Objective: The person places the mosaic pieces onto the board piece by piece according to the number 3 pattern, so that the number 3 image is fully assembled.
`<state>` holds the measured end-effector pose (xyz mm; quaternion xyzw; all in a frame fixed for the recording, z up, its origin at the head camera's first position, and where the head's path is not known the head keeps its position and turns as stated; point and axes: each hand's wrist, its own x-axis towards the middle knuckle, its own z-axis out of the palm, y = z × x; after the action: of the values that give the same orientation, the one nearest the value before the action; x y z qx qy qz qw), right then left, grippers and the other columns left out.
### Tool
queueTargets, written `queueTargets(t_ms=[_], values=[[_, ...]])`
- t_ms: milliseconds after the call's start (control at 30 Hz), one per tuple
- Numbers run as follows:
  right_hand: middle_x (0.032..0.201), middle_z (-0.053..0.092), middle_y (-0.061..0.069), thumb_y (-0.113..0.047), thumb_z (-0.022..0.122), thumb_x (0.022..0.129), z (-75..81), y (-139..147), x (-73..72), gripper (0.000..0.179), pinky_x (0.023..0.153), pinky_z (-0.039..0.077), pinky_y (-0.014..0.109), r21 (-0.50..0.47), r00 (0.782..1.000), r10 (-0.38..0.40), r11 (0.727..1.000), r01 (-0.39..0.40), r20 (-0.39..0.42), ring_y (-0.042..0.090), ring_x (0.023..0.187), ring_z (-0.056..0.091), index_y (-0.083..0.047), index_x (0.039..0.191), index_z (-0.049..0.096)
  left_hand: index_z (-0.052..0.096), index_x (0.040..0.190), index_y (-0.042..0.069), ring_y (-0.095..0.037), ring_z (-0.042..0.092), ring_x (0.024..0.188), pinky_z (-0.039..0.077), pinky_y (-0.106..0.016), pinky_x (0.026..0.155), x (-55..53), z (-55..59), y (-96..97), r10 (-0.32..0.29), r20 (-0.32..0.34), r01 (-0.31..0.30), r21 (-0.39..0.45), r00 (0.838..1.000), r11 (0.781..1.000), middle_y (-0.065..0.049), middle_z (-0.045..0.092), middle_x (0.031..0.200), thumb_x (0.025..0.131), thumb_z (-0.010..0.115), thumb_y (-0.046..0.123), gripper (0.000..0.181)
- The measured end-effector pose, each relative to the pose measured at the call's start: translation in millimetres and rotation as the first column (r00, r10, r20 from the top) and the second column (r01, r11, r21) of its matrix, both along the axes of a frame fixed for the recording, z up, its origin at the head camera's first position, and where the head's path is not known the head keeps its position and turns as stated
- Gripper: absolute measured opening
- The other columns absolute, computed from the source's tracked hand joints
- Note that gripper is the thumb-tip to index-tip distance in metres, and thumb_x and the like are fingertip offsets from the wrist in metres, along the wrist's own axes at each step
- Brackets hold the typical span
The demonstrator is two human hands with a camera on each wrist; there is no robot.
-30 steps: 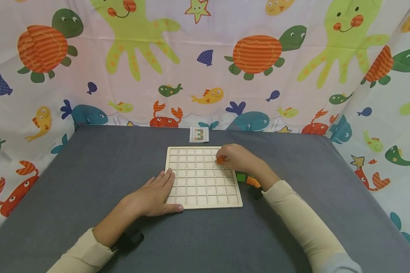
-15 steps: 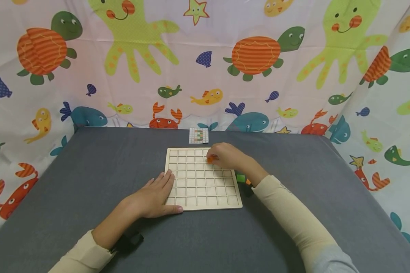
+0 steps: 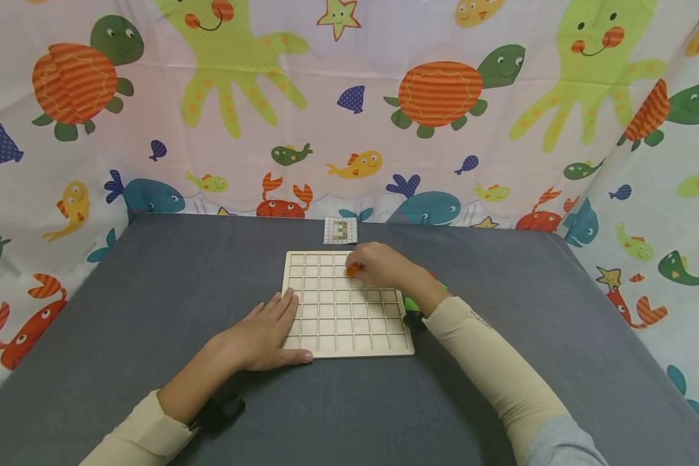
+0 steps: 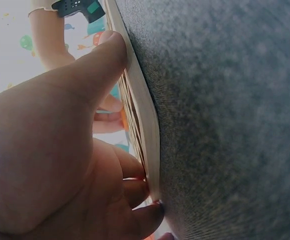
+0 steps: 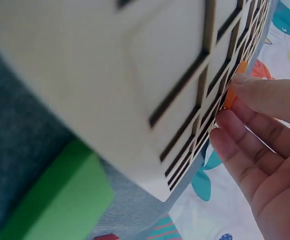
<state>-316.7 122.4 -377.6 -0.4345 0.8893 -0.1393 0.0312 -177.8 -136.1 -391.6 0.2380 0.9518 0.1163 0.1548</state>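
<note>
one orange block (image 5: 230,98) pinched in fingers of the right hand (image 3: 378,265), gridded board (image 3: 334,325) just beneath; board's left edge under outstretched fingers of the left hand (image 3: 260,335).

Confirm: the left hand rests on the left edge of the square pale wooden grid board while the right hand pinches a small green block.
Wrong colour: the right hand pinches a small orange block, as the right wrist view shows. The left hand rests on the left edge of the square pale wooden grid board.
</note>
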Motion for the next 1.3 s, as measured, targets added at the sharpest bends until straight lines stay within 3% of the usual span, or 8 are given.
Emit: queueTargets(t_ms=[333, 833, 1300], values=[[0.104, 0.073, 0.009, 0.001, 0.070, 0.093, 7.3, -17, -1.9, 0.016, 0.087, 0.053, 0.037, 0.024, 1.000, 0.019, 1.000, -0.019, -0.001, 0.023, 0.098, 0.067, -0.002, 0.106, 0.076, 0.019, 0.156, -0.008, -0.041, 0.012, 0.150, 0.017, -0.059, 0.115, 1.3, 2.7, -0.9, -0.006, -0.007, 0.006, 0.027, 1.000, 1.000, -0.025, 0.015, 0.163, 0.091, 0.061, 0.064, 0.106], [0.100, 0.073, 0.008, 0.001, 0.069, 0.093, 1.4, -38, -4.9, 0.013, 0.083, 0.051, 0.035, 0.024, 0.999, 0.051, 0.998, -0.050, -0.016, 0.020, 0.091, 0.065, -0.003, 0.102, 0.077, 0.019, 0.157, -0.007, -0.040, 0.012, 0.150, 0.017, -0.058, 0.115, 0.9, 0.5, -1.0, -0.001, -0.015, 0.002, 0.005, 1.000, 1.000, -0.023, 0.015, 0.163, 0.090, 0.060, 0.067, 0.107], [0.098, 0.074, 0.005, -0.002, 0.074, 0.090, -0.2, -52, -10.3, 0.014, 0.081, 0.053, 0.034, 0.044, 1.000, -0.017, 0.999, 0.017, 0.002, 0.018, 0.086, 0.066, -0.005, 0.102, 0.078, 0.019, 0.157, -0.005, -0.039, 0.011, 0.150, 0.016, -0.058, 0.116, 0.3, 0.3, 0.3, 0.001, -0.005, -0.002, -0.009, 1.000, 1.000, -0.022, 0.014, 0.164, 0.090, 0.060, 0.067, 0.107]])
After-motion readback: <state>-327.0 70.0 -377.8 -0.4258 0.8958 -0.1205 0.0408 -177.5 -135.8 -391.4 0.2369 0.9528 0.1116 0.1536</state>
